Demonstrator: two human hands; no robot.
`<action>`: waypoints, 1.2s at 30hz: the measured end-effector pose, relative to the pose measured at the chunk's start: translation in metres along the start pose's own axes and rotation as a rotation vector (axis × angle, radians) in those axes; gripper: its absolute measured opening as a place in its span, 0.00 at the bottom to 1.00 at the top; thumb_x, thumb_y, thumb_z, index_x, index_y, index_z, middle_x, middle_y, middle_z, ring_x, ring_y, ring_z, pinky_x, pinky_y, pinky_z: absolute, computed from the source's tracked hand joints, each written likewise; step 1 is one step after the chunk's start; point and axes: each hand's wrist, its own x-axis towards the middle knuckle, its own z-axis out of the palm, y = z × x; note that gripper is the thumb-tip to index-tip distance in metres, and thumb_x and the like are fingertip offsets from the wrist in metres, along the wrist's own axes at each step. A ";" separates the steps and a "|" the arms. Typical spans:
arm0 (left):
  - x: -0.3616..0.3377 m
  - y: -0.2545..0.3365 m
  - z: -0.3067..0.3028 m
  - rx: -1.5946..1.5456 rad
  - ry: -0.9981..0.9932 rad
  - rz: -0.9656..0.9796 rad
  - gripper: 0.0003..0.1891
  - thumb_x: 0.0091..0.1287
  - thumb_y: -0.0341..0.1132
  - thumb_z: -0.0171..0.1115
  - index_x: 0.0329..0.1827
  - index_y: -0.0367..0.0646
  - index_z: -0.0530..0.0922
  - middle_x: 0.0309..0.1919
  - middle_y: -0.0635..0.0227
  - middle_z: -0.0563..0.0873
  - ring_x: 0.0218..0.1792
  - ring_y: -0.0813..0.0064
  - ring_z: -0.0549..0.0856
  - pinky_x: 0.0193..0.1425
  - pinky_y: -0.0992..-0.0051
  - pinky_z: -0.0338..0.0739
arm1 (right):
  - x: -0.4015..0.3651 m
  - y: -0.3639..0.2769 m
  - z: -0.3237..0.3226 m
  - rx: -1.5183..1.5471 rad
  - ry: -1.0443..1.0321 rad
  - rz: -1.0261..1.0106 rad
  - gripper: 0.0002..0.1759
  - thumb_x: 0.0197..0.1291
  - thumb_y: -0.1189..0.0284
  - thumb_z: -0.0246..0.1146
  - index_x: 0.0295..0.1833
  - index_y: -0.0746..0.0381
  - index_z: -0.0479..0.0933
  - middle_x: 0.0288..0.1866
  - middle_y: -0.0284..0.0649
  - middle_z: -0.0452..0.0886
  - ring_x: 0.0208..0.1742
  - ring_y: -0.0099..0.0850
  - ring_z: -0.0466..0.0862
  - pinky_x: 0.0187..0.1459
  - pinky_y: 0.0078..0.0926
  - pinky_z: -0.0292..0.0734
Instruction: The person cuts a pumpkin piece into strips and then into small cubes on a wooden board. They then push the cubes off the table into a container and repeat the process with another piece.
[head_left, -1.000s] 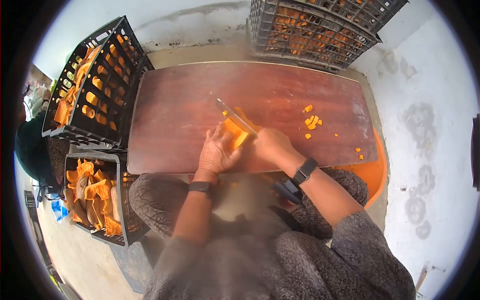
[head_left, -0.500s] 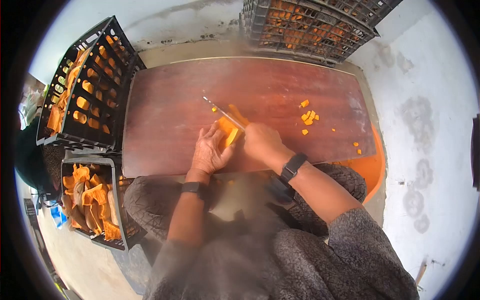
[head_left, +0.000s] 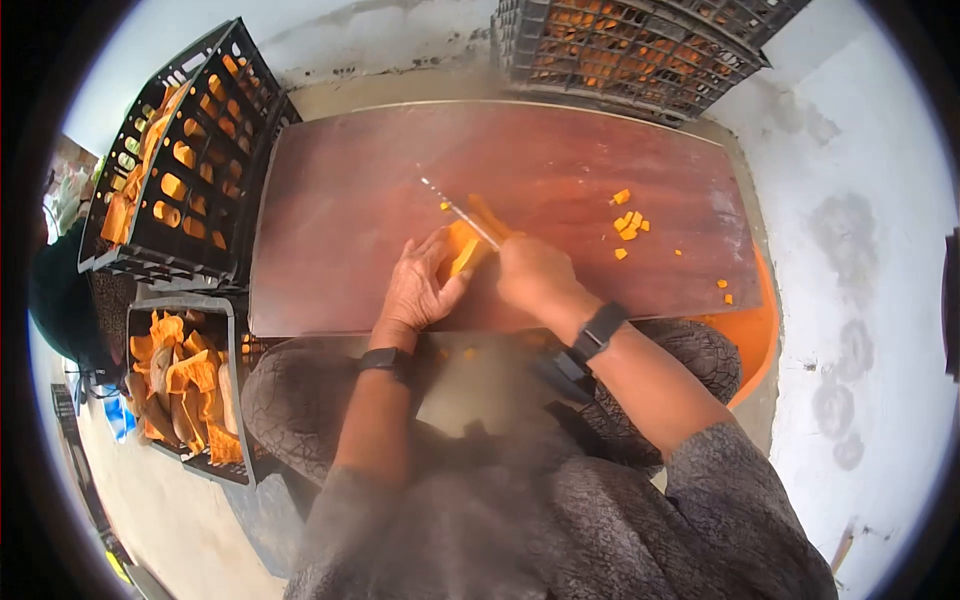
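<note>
On the reddish-brown board [head_left: 350, 220], my left hand [head_left: 422, 285] is closed around a piece of orange pumpkin [head_left: 464, 250], pressing it down from the left. My right hand [head_left: 542, 280] grips a knife [head_left: 455, 210]; its handle is hidden in the fist. The narrow blade points up and left and lies across the pumpkin piece. A thin orange slice [head_left: 486, 214] shows beyond the blade, somewhat blurred. One tiny orange bit [head_left: 445, 206] is beside the blade. To the right, several small pumpkin cubes [head_left: 630, 226] lie loose on the board.
At left, a black crate [head_left: 190, 175] of orange pieces stands behind another crate [head_left: 190, 390] full of pumpkin chunks. Stacked crates [head_left: 620, 60] stand beyond the board. Under its right edge shows an orange tub [head_left: 755, 335]. A white wall [head_left: 870, 300] bounds the right side.
The camera view has shifted slightly. Both hands stay at the pumpkin piece, with the knife still across it. The loose cubes lie as before.
</note>
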 end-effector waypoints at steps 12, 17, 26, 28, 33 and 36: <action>0.002 0.010 -0.006 -0.064 -0.017 0.066 0.25 0.58 0.44 0.65 0.52 0.32 0.80 0.59 0.42 0.80 0.61 0.47 0.78 0.71 0.55 0.64 | 0.021 -0.011 -0.007 -0.082 -0.017 -0.015 0.12 0.56 0.75 0.59 0.45 0.66 0.83 0.46 0.55 0.85 0.51 0.52 0.84 0.52 0.46 0.79; -0.001 0.000 0.008 0.008 0.041 0.072 0.23 0.56 0.43 0.66 0.48 0.32 0.80 0.60 0.41 0.80 0.63 0.47 0.77 0.72 0.55 0.63 | 0.004 0.008 0.004 -0.086 0.050 -0.004 0.09 0.54 0.77 0.60 0.39 0.65 0.84 0.40 0.53 0.85 0.45 0.51 0.85 0.46 0.45 0.80; -0.004 0.002 0.003 0.016 0.014 0.064 0.22 0.54 0.43 0.68 0.44 0.34 0.82 0.62 0.42 0.78 0.64 0.46 0.76 0.73 0.56 0.64 | -0.032 0.019 0.009 -0.110 0.031 0.067 0.11 0.57 0.71 0.60 0.40 0.65 0.83 0.42 0.55 0.85 0.47 0.53 0.85 0.48 0.49 0.79; -0.004 0.002 0.004 -0.008 -0.021 0.039 0.22 0.53 0.43 0.68 0.45 0.34 0.82 0.62 0.42 0.78 0.65 0.46 0.76 0.73 0.55 0.63 | -0.036 0.017 0.004 -0.094 0.033 0.033 0.10 0.57 0.73 0.59 0.40 0.65 0.83 0.42 0.54 0.85 0.47 0.52 0.85 0.48 0.47 0.79; -0.001 -0.004 0.012 0.091 0.049 0.119 0.21 0.51 0.41 0.68 0.44 0.36 0.82 0.61 0.43 0.78 0.61 0.47 0.77 0.69 0.54 0.67 | -0.020 0.019 0.006 -0.088 0.023 -0.010 0.09 0.58 0.75 0.57 0.40 0.64 0.82 0.44 0.52 0.85 0.49 0.49 0.85 0.49 0.45 0.79; -0.004 -0.002 0.010 0.074 0.029 0.095 0.20 0.51 0.40 0.68 0.43 0.35 0.81 0.61 0.43 0.78 0.63 0.45 0.76 0.69 0.52 0.66 | -0.004 0.007 0.011 -0.096 0.015 0.016 0.10 0.58 0.75 0.57 0.41 0.64 0.83 0.47 0.51 0.85 0.50 0.47 0.85 0.49 0.44 0.80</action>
